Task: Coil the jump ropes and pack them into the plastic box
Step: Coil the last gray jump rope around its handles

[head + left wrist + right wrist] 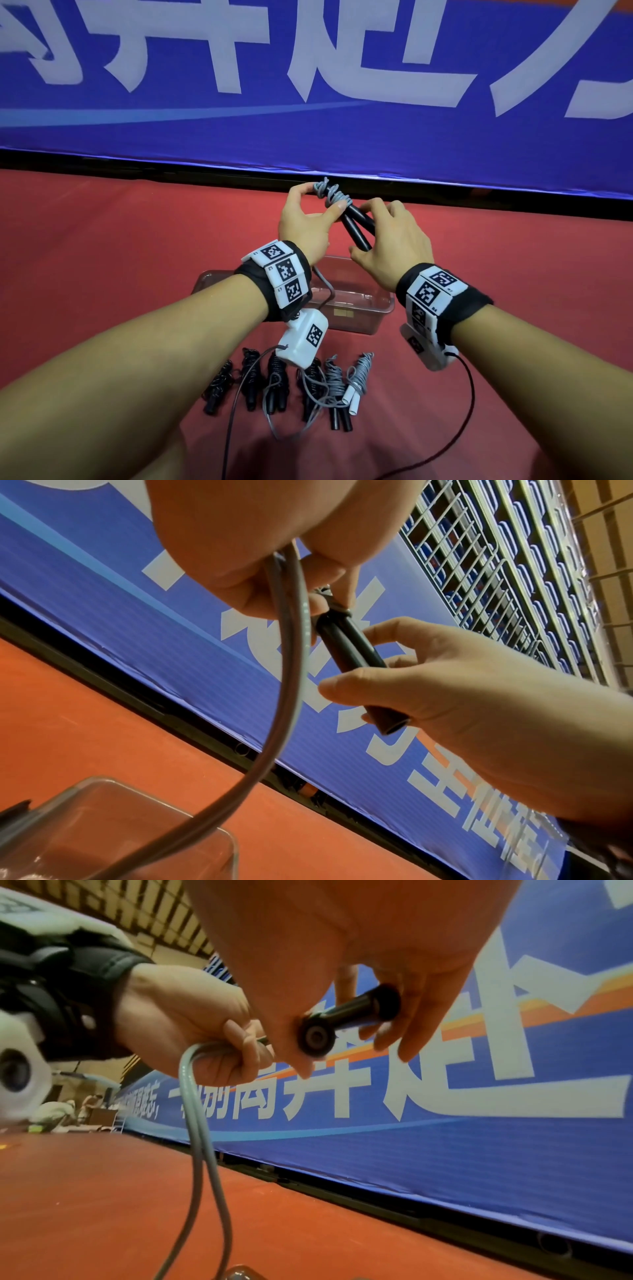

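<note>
The coiling step is under way: the right hand clasps the two black plastic handles of a grey jump rope, while the left hand pinches the cord wound at their top, its loose tail hanging below. Next, I judge, that tail needs winding on before the bundle drops into the clear plastic box just beneath both wrists.

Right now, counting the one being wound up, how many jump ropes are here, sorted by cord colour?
Black-cord ropes: 4, all bundled.
Grey-cord ropes: 3, one of them held.
Total: 7.
</note>
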The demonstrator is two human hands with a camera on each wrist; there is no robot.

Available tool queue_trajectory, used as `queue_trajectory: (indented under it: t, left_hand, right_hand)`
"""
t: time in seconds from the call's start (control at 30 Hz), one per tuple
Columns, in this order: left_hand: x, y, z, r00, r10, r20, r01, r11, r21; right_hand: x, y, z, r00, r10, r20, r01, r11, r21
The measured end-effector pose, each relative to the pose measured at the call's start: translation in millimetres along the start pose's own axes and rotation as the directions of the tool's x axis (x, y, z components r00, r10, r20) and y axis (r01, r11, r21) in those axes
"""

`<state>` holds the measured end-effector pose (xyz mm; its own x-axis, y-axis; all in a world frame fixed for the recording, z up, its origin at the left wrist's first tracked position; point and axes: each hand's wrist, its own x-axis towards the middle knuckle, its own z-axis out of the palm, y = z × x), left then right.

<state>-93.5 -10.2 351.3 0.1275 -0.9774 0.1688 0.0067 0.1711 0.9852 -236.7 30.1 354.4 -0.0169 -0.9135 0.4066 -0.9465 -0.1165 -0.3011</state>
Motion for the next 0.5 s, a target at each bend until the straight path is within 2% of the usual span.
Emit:
queue_trajectory:
  t: [0.4, 0.5]
  left_hand:
    - [4.9, -1.2, 1.0, 0.997, -0.012, 0.078, 0.009, 0.999, 0.033]
    - [5.4, 0.2, 0.2, 0.997, -0.023, 0.073, 0.021, 0.999, 0.03]
  right_hand:
    - [4.7, 7.0, -3.1, 1.0, 0.011, 0.023, -0.011, 1.0, -0.004]
    - [4.6, 5.6, -0.8, 1.0, 0.012, 0.022, -0.015, 0.989, 0.146]
